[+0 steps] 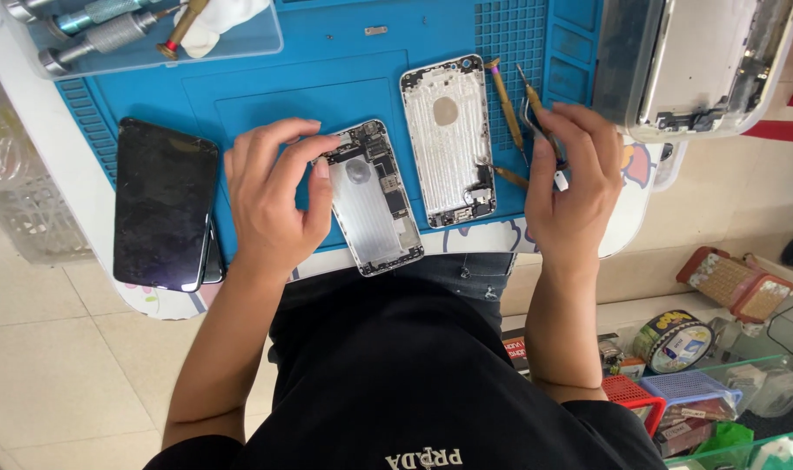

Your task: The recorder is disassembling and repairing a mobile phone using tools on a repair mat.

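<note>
— Now, what is held by the left hand (270, 204)?

— An opened phone body (374, 198), boards and parts exposed, is steadied at its upper left corner by thumb and forefinger pinched narrow against the edge. It lies on the blue work mat (327, 78), low and near the table's front edge.

— And the right hand (570, 187)?

— Fine metal tweezers (535, 122) are gripped in its closed fingers, and a small pale piece (560, 181) is seen at the thumb. Whether it is pinched or only resting there cannot be told.

— What lies between the hands?

— An empty silver rear shell (448, 139) is laid just beside the opened body, with two brass-handled tools (508, 109) at its right. A dark screen panel (163, 204) is set well apart at the left.

— Which step is judged to be in hand?

— Parts work on the opened body, it is judged. A steady hold and a fine tweezer tip would be called for.
</note>
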